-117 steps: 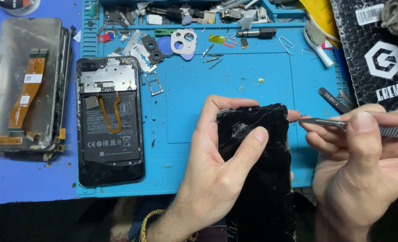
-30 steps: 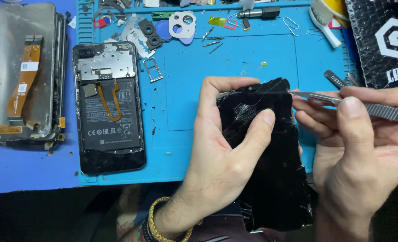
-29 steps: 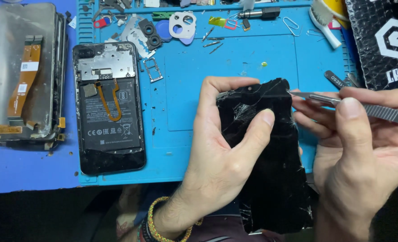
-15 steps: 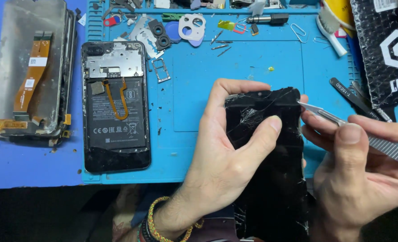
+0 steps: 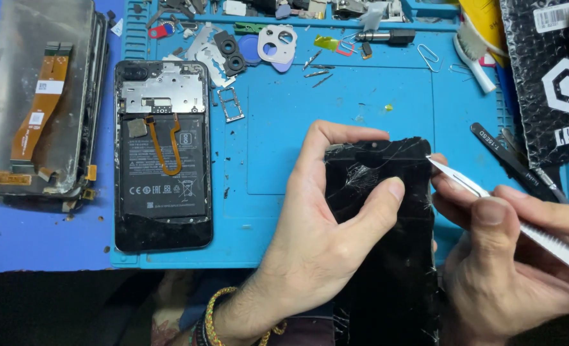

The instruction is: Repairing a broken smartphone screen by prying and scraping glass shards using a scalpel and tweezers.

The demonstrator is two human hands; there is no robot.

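Note:
My left hand [image 5: 310,243] grips a cracked black phone screen [image 5: 387,256] at its upper left, thumb pressed on the glass and a finger curled over the top edge. My right hand [image 5: 509,263] holds silver tweezers [image 5: 489,198] whose tip touches the screen's top right corner. The screen stands upright over the front edge of the blue work mat [image 5: 284,147]. A beaded bracelet sits on my left wrist.
An opened phone body [image 5: 162,160] with its battery and an orange flex cable lies on the mat's left. A spare screen assembly [image 5: 34,102] rests at far left. Small parts, camera bezels [image 5: 265,48] and screws line the mat's back. Black tweezers [image 5: 515,163] and a black bubble bag [image 5: 553,70] lie at right.
The view shifted slightly. The tweezers' tip slid down from across the screen's top to its top right corner, and my right hand dropped lower. My left hand keeps its grip.

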